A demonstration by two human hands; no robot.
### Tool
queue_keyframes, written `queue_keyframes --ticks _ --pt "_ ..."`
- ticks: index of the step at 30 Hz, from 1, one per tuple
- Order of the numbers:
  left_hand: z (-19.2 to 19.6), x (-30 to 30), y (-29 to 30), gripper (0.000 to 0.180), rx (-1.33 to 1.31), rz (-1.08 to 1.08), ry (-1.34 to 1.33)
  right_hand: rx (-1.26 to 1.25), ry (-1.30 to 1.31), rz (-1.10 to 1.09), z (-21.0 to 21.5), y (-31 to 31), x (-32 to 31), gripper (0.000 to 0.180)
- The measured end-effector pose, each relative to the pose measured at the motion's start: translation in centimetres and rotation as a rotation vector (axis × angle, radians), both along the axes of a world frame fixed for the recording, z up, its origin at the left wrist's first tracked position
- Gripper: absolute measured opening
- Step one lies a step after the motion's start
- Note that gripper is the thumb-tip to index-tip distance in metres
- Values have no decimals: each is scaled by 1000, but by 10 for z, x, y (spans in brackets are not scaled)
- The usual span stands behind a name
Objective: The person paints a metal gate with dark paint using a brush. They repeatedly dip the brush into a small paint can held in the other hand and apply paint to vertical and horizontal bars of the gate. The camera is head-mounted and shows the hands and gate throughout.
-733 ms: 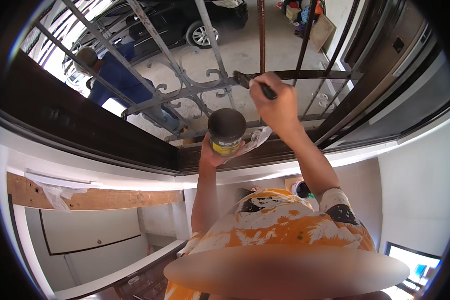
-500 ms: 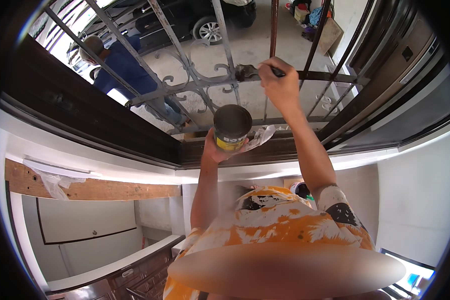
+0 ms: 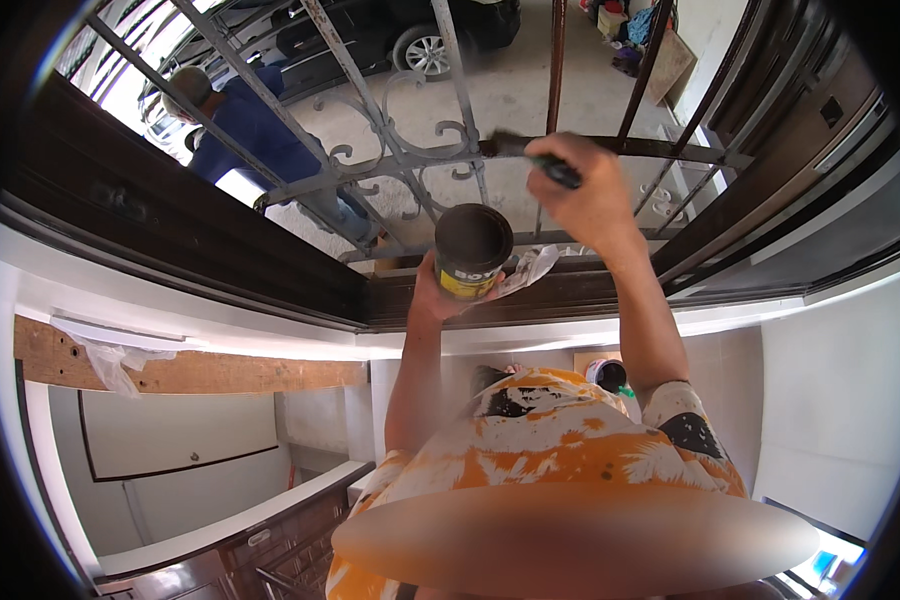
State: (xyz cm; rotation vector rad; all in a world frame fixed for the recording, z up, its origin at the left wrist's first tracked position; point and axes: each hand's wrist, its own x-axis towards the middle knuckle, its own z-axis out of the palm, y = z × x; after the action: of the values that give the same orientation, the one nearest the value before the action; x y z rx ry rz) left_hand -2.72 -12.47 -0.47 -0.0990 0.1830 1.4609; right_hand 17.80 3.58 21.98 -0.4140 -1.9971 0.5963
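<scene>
My left hand (image 3: 436,300) is wrapped round a paint can (image 3: 467,282) with a dark inside and a yellow label, held upright near the window sill. A crumpled pale sheet (image 3: 530,270) sticks out beside the can. Gripped in my right hand (image 3: 588,190) is a paintbrush (image 3: 558,170), slightly blurred, its dark bristles at the crossbar of the metal window grille (image 3: 381,166). To the right of the brush the crossbar and several bars look dark brown; those to the left are grey, with scroll ornaments.
Beyond the grille, a person in a blue top (image 3: 255,135) bends beside a black car (image 3: 355,45). Dark window frames (image 3: 200,235) flank the opening. Below lie a wooden beam (image 3: 220,372) with hanging plastic and an open container (image 3: 607,375) near my right elbow.
My right hand has shifted right and slightly down, the brush sliding along the crossbar. The can in my left hand has moved only slightly, and the view has shifted a little.
</scene>
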Motion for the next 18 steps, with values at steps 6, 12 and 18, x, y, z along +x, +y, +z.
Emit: queue_keyframes --ticks 6,12,18 --pt "10 0 -3 59 43 2 60 -151 13 131 -14 -19 11 26" --pt "21 6 0 59 -115 89 524 96 98 48 -27 -28 -5 24" --pt "29 7 -1 61 -125 43 202 115 98 -89 -34 -38 0 23"
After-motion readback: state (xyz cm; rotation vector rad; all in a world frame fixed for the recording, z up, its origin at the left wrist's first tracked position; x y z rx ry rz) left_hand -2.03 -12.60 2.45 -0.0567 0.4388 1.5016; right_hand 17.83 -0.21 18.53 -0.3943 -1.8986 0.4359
